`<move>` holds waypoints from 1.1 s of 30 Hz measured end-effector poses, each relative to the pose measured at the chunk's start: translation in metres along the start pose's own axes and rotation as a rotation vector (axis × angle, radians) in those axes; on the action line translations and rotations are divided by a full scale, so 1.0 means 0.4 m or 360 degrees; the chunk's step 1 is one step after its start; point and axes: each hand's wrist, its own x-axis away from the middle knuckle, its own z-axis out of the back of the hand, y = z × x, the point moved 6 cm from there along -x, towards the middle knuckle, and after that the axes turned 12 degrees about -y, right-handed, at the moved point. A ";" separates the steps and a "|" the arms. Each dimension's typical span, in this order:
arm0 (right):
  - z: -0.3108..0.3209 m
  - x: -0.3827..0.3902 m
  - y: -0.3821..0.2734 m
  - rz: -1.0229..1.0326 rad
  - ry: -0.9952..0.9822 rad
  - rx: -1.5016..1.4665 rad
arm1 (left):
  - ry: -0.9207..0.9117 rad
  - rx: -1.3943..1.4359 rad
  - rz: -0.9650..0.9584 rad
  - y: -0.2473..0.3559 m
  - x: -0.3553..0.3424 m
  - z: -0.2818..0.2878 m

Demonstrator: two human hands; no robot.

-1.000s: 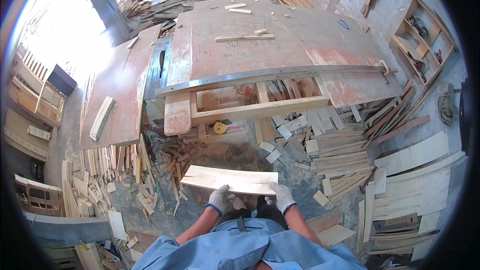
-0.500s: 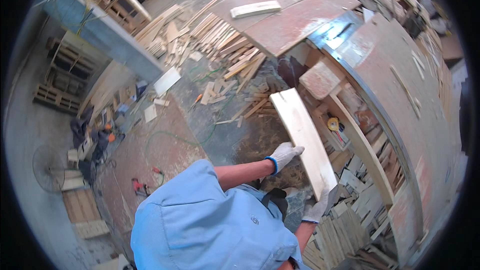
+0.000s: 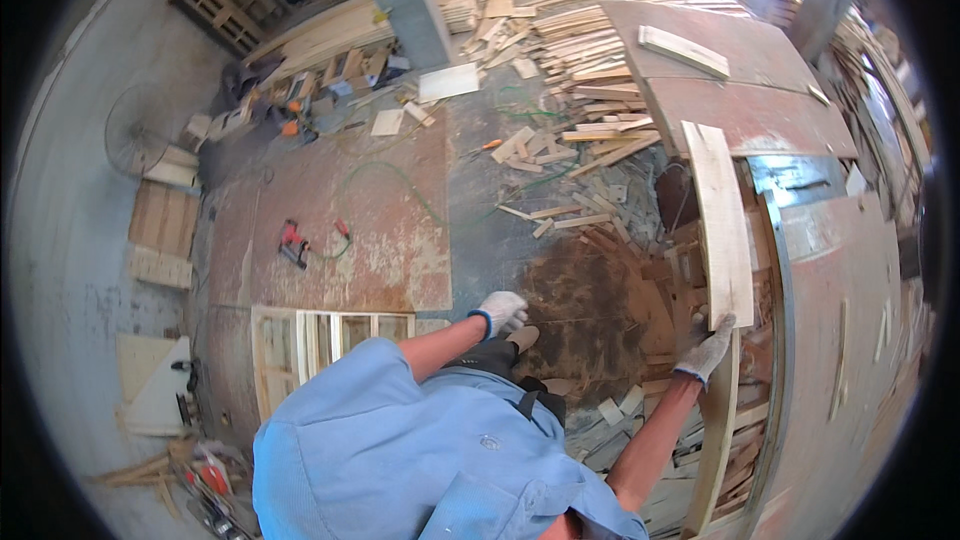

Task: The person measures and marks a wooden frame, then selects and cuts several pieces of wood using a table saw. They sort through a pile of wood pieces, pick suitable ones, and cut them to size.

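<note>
My right hand [image 3: 708, 352], in a white knit glove, grips the near end of a pale wooden board [image 3: 718, 215]. The board points away from me over the side of a workbench, above its open shelf. Its far end reaches near the bench top. My left hand [image 3: 503, 314], gloved with a blue cuff, is off the board in front of my body. Its fingers are loosely bent and apart, with nothing in them.
A reddish worn bench [image 3: 745, 115] carries a short board [image 3: 684, 50]. Wood strips [image 3: 590, 45] and offcuts litter the floor beyond. On the left lie a red nail gun [image 3: 292, 243] with a green hose, a wooden frame [image 3: 330, 325] and a standing fan [image 3: 137, 130].
My left hand has let go of the board and drawn back. My right hand has carried the board rightward to the bench. The view has turned left, showing the wooden frame.
</note>
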 end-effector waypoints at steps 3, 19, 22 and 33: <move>0.086 -0.164 0.069 -0.0181 -0.0195 -0.0066 | 0.0183 0.0044 0.0254 -0.158 0.023 0.087; 0.315 -0.347 0.232 -0.0676 -0.0124 -0.0084 | -0.0022 0.0727 0.0178 -0.465 0.104 -0.071; 0.270 -0.300 0.190 -0.0657 0.0021 -0.0061 | 0.0189 0.0676 0.0153 -0.386 0.157 -0.059; 0.038 -0.123 -0.031 -0.0190 0.0296 0.0414 | -0.0389 0.0718 -0.0052 0.037 -0.063 -0.095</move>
